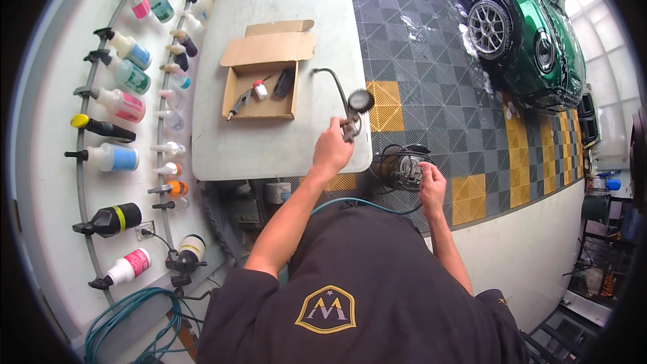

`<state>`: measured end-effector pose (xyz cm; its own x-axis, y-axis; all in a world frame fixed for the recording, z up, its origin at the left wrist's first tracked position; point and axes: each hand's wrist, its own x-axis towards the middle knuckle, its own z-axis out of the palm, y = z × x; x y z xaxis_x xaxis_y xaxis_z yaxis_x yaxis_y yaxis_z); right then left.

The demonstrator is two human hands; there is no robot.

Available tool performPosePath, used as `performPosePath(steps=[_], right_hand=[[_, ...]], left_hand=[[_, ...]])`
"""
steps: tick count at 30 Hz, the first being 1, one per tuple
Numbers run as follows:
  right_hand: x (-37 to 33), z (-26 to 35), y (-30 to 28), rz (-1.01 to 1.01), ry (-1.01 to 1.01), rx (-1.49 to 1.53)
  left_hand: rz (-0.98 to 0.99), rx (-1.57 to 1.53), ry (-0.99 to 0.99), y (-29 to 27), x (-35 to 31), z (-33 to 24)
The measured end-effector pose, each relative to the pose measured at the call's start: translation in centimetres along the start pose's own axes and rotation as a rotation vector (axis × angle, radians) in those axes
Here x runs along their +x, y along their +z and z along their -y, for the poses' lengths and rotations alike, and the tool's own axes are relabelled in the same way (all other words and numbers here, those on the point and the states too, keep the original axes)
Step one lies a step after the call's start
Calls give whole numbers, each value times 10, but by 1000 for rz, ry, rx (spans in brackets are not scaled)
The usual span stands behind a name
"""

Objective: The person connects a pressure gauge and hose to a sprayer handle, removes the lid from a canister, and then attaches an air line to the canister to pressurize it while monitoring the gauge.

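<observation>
My left hand [333, 148] is closed around a tire inflator [350, 125] above the table's near right corner. Its round dark gauge [361, 100] faces up, and a short black hose [333, 77] curves from it toward the table. To the right, beyond the table edge, my right hand [432, 187] has its fingers pinched together. A teal hose [367, 202] runs in front of my body and up to this hand; its end is hidden by the fingers. Behind the right hand are loops of black cord [385, 170] and a shiny round object [408, 168].
An open cardboard box [269, 109] on the white table [269, 155] holds a blow gun, a small red-and-white container and a black piece. Spray bottles [121, 104] hang along the left wall. A coiled teal hose [111, 320] is lower left; a green car [519, 34] stands far right.
</observation>
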<state>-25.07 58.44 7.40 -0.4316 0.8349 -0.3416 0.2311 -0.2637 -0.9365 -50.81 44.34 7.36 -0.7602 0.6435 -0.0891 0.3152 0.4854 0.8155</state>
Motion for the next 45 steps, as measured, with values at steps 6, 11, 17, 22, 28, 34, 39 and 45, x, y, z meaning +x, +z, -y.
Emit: performPosePath(steps=[6,11,17,22,28,34,39,45], right_hand=[[-1,64,-5,261,-304,-95],[-50,115,16,618,-413,-131],[-74,156,9,767,-454,-53],[-75,161,-14,733,-597,-65],[-78,156,-26,702,-684,-122],[-83,149,-34,664,-713,-113],[-91,140,-36,664,-776,-180],[-101,133,-45,695,-663,-208]], left_hand=[[53,-1246,-105,-65,-12,-106],[183,-1702,-76,-82,-45,-164],[28,-1561,98,-39,-78,-217],[-48,-1397,203,-22,-93,-236],[-81,-1415,200,-2,-103,-239],[-86,-1294,296,16,-112,-239],[-70,-1201,216,17,-126,-232],[-83,-1181,101,32,-143,-225]])
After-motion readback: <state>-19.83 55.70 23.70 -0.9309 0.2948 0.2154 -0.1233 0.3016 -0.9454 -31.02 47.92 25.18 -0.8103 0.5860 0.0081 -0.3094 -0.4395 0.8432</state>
